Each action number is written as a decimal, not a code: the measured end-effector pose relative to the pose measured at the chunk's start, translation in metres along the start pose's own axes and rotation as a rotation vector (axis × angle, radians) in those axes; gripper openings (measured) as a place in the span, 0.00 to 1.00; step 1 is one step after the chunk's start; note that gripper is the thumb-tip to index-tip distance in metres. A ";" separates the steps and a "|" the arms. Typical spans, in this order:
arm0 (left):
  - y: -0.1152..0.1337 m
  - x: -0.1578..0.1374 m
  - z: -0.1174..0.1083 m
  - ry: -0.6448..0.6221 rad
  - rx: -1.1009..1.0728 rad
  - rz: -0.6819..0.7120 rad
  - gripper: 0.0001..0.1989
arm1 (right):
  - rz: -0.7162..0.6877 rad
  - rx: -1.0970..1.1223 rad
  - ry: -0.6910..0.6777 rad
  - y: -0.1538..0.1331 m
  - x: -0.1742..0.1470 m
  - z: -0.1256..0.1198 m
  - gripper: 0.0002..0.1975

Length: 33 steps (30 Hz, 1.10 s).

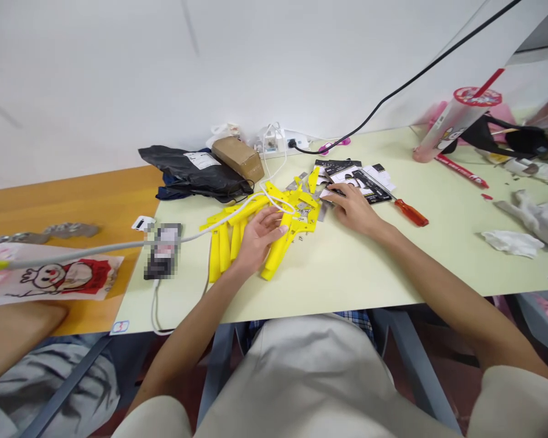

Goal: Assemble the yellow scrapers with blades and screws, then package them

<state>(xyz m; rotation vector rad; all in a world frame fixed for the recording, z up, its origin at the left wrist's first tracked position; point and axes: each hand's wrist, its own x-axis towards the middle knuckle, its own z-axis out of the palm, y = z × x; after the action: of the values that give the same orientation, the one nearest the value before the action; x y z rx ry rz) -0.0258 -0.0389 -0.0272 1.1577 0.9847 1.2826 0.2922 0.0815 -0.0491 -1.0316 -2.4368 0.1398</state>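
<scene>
My left hand curls its fingers and thumb round a yellow plastic handle, which slants toward the table's front edge. More yellow handles lie in a pile beneath and left of this hand. Small metal bits show among the yellow parts, too small to name. To the right, my right hand rests at the edge of black-and-white printed cards. Its fingers are bent together at a thin dark piece that I cannot make out. A red-handled screwdriver lies just right of that hand.
A white cable crosses the yellow parts from a dark device. Behind stand a black plastic bag, a cardboard box and a power strip. A tall drink cup and crumpled tissue are at right. Another person's arm shows at left.
</scene>
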 end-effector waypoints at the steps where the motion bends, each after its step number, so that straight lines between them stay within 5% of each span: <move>1: 0.000 0.000 0.001 -0.007 -0.031 -0.005 0.29 | -0.021 0.017 -0.007 0.000 0.000 -0.001 0.24; 8: 0.006 -0.003 0.007 -0.059 -0.163 -0.065 0.34 | -0.163 0.081 -0.030 0.002 -0.001 -0.006 0.18; 17: 0.015 -0.007 0.013 -0.064 -0.282 -0.240 0.28 | -0.143 0.083 -0.121 0.000 0.000 -0.004 0.23; 33: 0.007 -0.005 0.014 -0.056 -0.377 -0.291 0.23 | -0.095 0.116 -0.102 0.007 -0.002 -0.015 0.23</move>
<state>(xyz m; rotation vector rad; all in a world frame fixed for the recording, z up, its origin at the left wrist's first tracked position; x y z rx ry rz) -0.0136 -0.0453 -0.0181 0.7270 0.7934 1.1325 0.3048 0.0835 -0.0381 -0.8759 -2.5305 0.3049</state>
